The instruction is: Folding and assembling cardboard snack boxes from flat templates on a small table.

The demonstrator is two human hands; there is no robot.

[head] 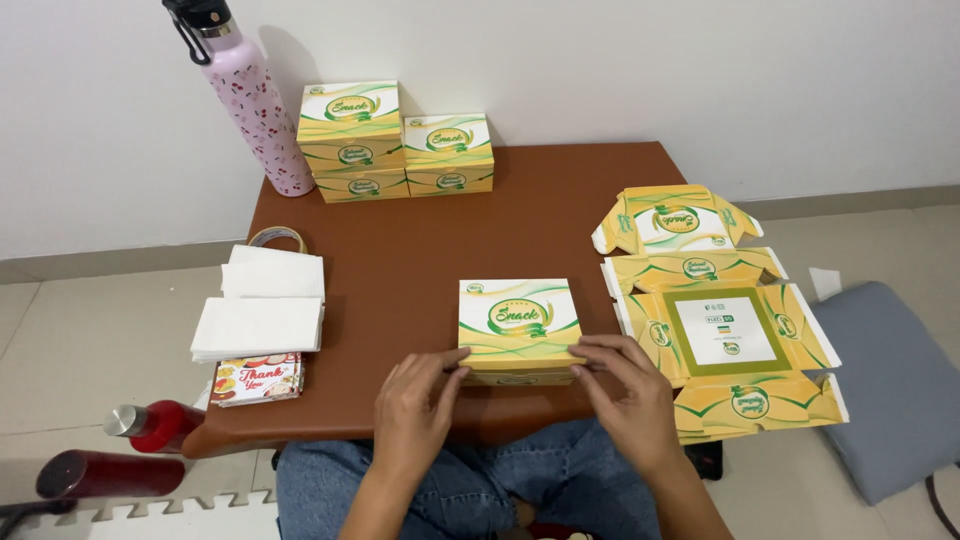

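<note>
Box front wall mostly hidden behind fingers of left hand and right hand. Forearms cut off by bottom frame edge. Bottle cap clipped at top edge, upper left. Tape roll half hidden behind napkins. Dark red bottle cut by left edge, lower left. Grey cushion runs off right edge. Flat box small print too small to tell.

Yellow-green-white boxes, stacked, flat.
</note>
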